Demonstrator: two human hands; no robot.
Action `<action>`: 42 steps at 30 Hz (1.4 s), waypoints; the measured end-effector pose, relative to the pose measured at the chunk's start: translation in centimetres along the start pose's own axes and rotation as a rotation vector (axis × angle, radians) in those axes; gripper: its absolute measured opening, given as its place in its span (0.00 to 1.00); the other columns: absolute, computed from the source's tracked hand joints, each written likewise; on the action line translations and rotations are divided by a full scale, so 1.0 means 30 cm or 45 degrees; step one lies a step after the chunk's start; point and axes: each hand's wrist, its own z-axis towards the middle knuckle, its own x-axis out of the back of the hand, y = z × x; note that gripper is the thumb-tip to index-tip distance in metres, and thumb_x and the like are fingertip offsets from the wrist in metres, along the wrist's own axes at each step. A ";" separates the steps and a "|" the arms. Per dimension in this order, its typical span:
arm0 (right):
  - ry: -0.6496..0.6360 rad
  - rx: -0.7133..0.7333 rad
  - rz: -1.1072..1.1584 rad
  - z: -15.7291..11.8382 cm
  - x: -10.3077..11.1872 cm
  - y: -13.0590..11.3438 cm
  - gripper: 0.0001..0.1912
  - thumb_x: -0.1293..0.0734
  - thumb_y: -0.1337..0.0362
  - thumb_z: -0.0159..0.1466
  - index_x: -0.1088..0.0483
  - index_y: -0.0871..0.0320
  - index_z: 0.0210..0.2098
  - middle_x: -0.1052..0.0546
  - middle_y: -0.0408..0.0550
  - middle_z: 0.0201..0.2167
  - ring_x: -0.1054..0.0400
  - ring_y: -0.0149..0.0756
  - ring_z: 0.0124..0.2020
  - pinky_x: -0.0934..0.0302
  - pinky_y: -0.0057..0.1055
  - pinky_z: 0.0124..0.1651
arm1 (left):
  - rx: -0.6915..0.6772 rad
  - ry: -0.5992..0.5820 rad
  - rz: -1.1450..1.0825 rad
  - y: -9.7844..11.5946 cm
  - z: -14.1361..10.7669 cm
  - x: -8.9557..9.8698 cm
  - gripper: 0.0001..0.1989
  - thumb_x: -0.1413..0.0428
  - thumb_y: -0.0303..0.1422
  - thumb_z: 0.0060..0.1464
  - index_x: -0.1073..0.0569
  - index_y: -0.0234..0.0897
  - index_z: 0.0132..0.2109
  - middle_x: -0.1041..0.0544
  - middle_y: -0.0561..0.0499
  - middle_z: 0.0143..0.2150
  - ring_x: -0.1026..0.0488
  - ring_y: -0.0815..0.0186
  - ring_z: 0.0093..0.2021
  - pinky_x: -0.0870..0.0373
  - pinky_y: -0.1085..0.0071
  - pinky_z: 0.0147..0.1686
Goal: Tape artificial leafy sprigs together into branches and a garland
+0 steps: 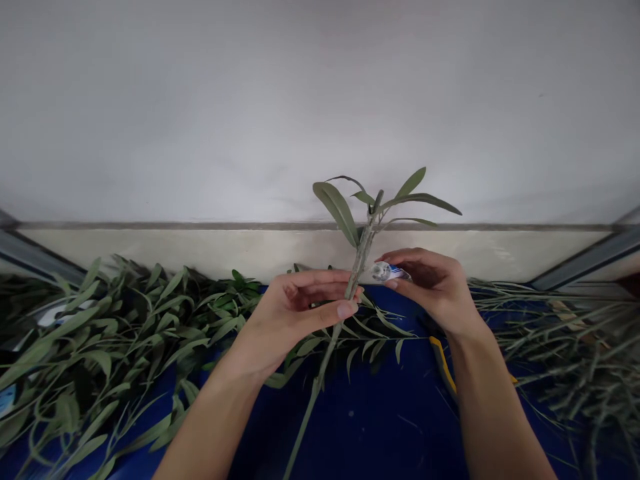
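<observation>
Grey-green stem (362,255): pinched in the left hand (295,300), thumb on the near side and fingers behind; it is raised above the surface.
Stem's long axis: a steep diagonal leaning right, running from the bottom edge of the view up past the fingers; slender below them, thicker and rougher above.
Stem's leafy end: points up and to the right, where long leaves (337,210) spread from the tip, a broad one to the left, the others to the right.
Right hand (435,287): thumb and fingers closed on a small white-and-blue item (393,271).
White-and-blue item: roughly level, its whitish end facing the stem and just beside it; whether they touch, I cannot tell.
Leafy sprig (370,331): lies behind the stem, between the two forearms.
Yellow tool part (442,363): next to the right forearm, partly hidden by it.
Blue surface (380,420): below both hands.
Leafy heap (160,327): on the left, its leaves long and green.
Thin stems (560,360): massed on the right, pointing various ways.
Pale wall (320,100): rises beyond the surface, behind the stem's leafy end.
</observation>
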 end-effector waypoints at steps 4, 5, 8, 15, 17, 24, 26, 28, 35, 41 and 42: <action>-0.001 0.027 0.008 0.003 -0.003 0.004 0.15 0.23 0.72 0.60 0.19 0.52 0.44 0.17 0.48 0.44 0.24 0.38 0.47 0.30 0.33 0.50 | -0.030 -0.022 0.002 0.007 -0.005 -0.002 0.15 0.29 0.31 0.53 0.16 0.43 0.48 0.14 0.50 0.44 0.18 0.66 0.47 0.23 0.79 0.46; -0.003 0.033 0.008 0.003 -0.004 0.004 0.15 0.23 0.73 0.60 0.19 0.52 0.45 0.18 0.48 0.44 0.24 0.38 0.47 0.30 0.34 0.50 | -0.029 -0.024 0.004 0.008 -0.004 -0.002 0.15 0.29 0.31 0.53 0.16 0.43 0.48 0.14 0.50 0.44 0.18 0.66 0.47 0.23 0.79 0.46; -0.002 0.052 0.009 0.005 -0.007 0.000 0.16 0.23 0.73 0.60 0.19 0.51 0.45 0.17 0.48 0.44 0.24 0.38 0.47 0.30 0.34 0.50 | -0.017 -0.027 0.011 0.007 -0.001 -0.001 0.14 0.29 0.31 0.53 0.16 0.44 0.48 0.14 0.50 0.44 0.18 0.67 0.46 0.24 0.80 0.45; 0.011 0.066 0.005 0.007 -0.009 -0.003 0.15 0.24 0.73 0.60 0.19 0.51 0.44 0.18 0.48 0.44 0.25 0.39 0.46 0.30 0.36 0.49 | -0.002 -0.039 0.004 0.001 -0.002 -0.002 0.14 0.29 0.32 0.52 0.15 0.44 0.48 0.14 0.50 0.44 0.18 0.67 0.45 0.24 0.80 0.44; 0.024 0.079 -0.004 0.006 -0.008 -0.003 0.15 0.24 0.74 0.60 0.19 0.52 0.44 0.18 0.48 0.44 0.25 0.40 0.46 0.31 0.36 0.49 | -0.002 -0.032 -0.009 0.001 -0.005 -0.002 0.14 0.29 0.32 0.52 0.15 0.44 0.47 0.14 0.50 0.43 0.18 0.68 0.44 0.24 0.80 0.44; 0.070 0.223 -0.105 0.011 -0.011 -0.003 0.14 0.25 0.75 0.60 0.20 0.54 0.44 0.19 0.51 0.43 0.25 0.46 0.48 0.32 0.43 0.50 | 0.009 -0.033 -0.015 0.002 -0.004 -0.003 0.17 0.29 0.32 0.53 0.17 0.43 0.50 0.14 0.49 0.44 0.18 0.66 0.45 0.23 0.78 0.45; 0.094 0.247 -0.147 0.011 -0.014 -0.002 0.14 0.24 0.75 0.59 0.21 0.54 0.43 0.20 0.51 0.42 0.25 0.46 0.48 0.32 0.44 0.50 | 0.009 -0.022 -0.017 0.003 -0.003 -0.004 0.17 0.29 0.32 0.52 0.17 0.42 0.50 0.14 0.48 0.43 0.18 0.66 0.44 0.23 0.78 0.44; 0.132 0.258 -0.204 0.008 -0.019 -0.002 0.14 0.24 0.74 0.59 0.23 0.54 0.42 0.20 0.50 0.42 0.25 0.46 0.48 0.33 0.45 0.51 | -0.004 -0.005 -0.035 0.006 -0.003 -0.004 0.17 0.28 0.31 0.51 0.17 0.40 0.49 0.14 0.48 0.42 0.18 0.66 0.44 0.22 0.78 0.44; 0.125 0.278 -0.350 -0.001 -0.043 -0.001 0.13 0.23 0.71 0.59 0.29 0.53 0.37 0.23 0.46 0.38 0.24 0.46 0.48 0.33 0.42 0.48 | -0.032 0.046 -0.096 0.017 -0.010 -0.001 0.19 0.28 0.30 0.50 0.18 0.37 0.49 0.14 0.46 0.43 0.17 0.65 0.43 0.22 0.77 0.43; 0.204 0.226 -0.393 -0.009 -0.056 0.001 0.17 0.21 0.67 0.56 0.34 0.54 0.30 0.24 0.49 0.45 0.30 0.35 0.35 0.43 0.32 0.27 | -0.028 0.064 -0.124 0.023 -0.008 -0.009 0.18 0.27 0.29 0.47 0.18 0.36 0.47 0.14 0.46 0.41 0.17 0.62 0.43 0.21 0.74 0.43; 0.209 0.232 -0.386 -0.010 -0.059 -0.001 0.17 0.20 0.66 0.56 0.34 0.54 0.30 0.25 0.49 0.46 0.31 0.35 0.35 0.44 0.31 0.25 | -0.028 0.064 -0.122 0.024 -0.009 -0.010 0.18 0.27 0.29 0.47 0.18 0.36 0.46 0.14 0.46 0.41 0.17 0.61 0.43 0.21 0.74 0.42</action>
